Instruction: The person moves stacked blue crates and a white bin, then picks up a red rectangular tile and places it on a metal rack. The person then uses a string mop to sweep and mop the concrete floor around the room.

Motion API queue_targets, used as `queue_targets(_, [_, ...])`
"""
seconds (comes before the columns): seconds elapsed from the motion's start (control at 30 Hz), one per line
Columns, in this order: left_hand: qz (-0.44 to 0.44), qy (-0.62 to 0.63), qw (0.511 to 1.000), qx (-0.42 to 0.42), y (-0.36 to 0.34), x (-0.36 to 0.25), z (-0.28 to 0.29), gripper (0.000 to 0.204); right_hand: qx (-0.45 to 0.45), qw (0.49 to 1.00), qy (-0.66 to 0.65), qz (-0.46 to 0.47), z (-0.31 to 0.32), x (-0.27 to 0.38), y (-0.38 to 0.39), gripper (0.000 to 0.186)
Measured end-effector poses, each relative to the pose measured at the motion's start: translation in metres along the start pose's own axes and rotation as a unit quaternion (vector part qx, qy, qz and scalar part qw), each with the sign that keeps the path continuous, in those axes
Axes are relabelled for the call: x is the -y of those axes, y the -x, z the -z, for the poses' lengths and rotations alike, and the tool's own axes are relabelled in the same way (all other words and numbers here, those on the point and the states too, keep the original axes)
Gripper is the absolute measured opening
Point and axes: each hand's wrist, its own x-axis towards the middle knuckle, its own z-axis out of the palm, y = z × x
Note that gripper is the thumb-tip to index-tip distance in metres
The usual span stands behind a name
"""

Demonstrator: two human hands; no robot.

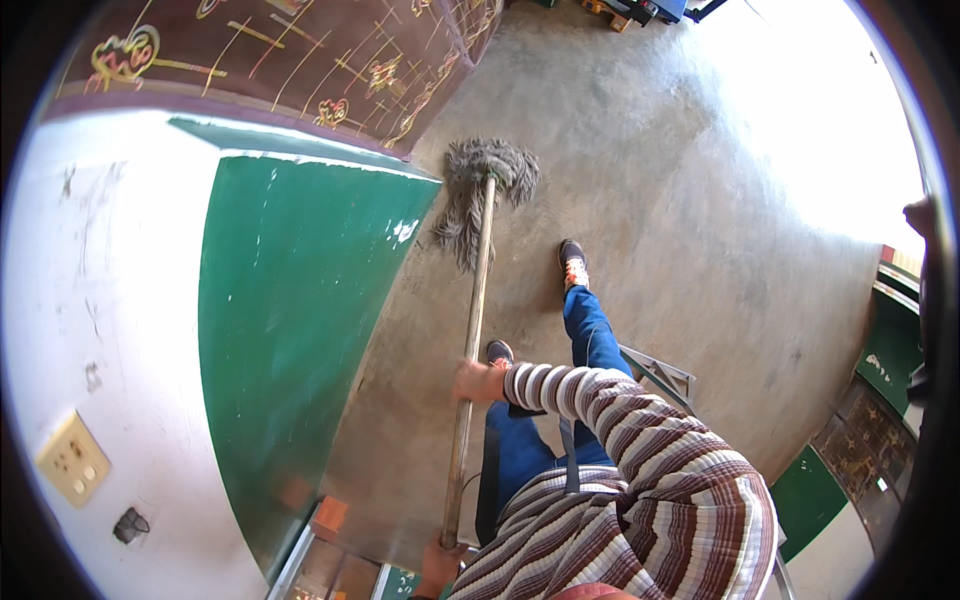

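Observation:
A string mop [480, 270] with a long wooden handle slants from the bottom of the view up to its grey yarn head, which lies spread on the floor beside the wall corner. My right hand [481, 381] is closed round the middle of the handle, its striped sleeve reaching across my body. Lower down, my left hand [438, 567] wraps round the handle near its upper end; part of that hand and its arm are hidden at the lower edge.
A green and white wall [300, 270] runs along the left, with a socket plate [73, 458]. Dark patterned cloth [290, 60] hangs beyond it. My feet stand on the grey floor [700, 240]. A metal frame [665, 378] is at my right; an orange block [330, 517] sits lower left.

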Motion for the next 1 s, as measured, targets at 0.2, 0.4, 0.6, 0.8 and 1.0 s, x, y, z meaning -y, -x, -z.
queue_targets(0.2, [0.009, 0.193, 0.978, 0.078, -0.119, -0.198, 0.001, 0.033, -0.105, 0.967, 0.133, -0.189, 0.087, -0.205, 0.072, 0.006])
queue_targets(0.4, [-0.114, 0.176, 0.976, 0.063, -0.201, -0.443, -0.014, 0.031, -0.208, 0.893, 0.180, -0.356, 0.199, -0.361, 0.188, 0.012])
queue_targets(0.6, [-0.163, 0.012, 0.986, -0.027, -0.198, -0.472, -0.026, 0.033, -0.309, 0.867, 0.149, -0.361, 0.209, -0.359, 0.233, 0.013])
queue_targets(0.8, [-0.104, -0.186, 0.975, -0.061, -0.124, -0.334, -0.011, 0.042, -0.314, 0.894, 0.054, -0.315, 0.148, -0.227, 0.201, 0.015])
queue_targets(1.0, [-0.003, -0.222, 0.975, 0.032, -0.028, -0.213, 0.033, 0.039, -0.211, 0.952, -0.041, -0.218, 0.109, -0.075, 0.159, 0.013])
